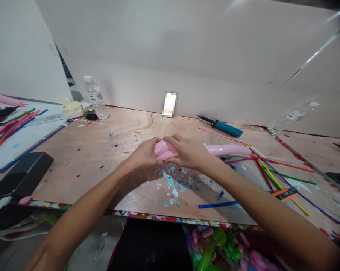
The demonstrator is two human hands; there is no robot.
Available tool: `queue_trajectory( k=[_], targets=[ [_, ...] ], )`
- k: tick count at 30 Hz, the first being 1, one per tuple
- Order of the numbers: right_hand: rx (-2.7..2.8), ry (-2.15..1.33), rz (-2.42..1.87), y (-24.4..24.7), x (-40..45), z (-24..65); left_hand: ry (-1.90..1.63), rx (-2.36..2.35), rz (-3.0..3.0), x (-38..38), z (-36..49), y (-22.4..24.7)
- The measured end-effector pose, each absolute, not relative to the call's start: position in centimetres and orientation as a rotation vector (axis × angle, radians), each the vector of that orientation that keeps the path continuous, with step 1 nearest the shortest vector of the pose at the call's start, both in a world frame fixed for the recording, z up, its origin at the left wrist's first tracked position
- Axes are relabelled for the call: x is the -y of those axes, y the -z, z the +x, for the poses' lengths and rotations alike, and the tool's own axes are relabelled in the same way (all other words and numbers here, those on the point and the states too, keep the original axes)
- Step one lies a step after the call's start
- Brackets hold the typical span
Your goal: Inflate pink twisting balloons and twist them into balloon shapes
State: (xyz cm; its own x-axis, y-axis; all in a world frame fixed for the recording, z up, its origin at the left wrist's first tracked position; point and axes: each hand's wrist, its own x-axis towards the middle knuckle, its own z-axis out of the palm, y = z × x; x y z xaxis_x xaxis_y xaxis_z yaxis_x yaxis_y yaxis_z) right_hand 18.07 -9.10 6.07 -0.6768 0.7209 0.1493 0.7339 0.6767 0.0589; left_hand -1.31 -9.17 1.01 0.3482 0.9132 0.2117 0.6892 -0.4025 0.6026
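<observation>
A long pink balloon (229,149) is held over the middle of the wooden table, its front part folded or bunched between both hands. My left hand (144,153) grips the left side of the bunched part. Wrapped round its right side, my right hand (187,150) has its fingers near the top of the fold. The straight length of the balloon runs out to the right behind my right hand, towards a pile of thin uninflated balloons (267,169). How the segments are joined between my palms is hidden.
A blue hand pump (228,128) lies at the back right. A lit phone (169,104) leans on the white partition. Water bottles stand left (96,98) and right (292,117). A black box (23,175) sits at the left edge. Blue and white scraps (171,184) lie before the hands.
</observation>
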Motion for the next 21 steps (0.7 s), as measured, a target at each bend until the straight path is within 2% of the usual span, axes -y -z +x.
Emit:
queue_trajectory(
  k=[10, 21],
  targets=[
    [2.761, -0.103, -1.205, -5.7, 9.0, 20.4, -0.676, -1.128, 2.186, 9.1, -2.3, -1.5],
    [2.723, 0.053, -1.129, -5.5, 10.2, 19.5, -0.814, -1.184, 2.29, 9.2, -1.1, -1.0]
  ],
)
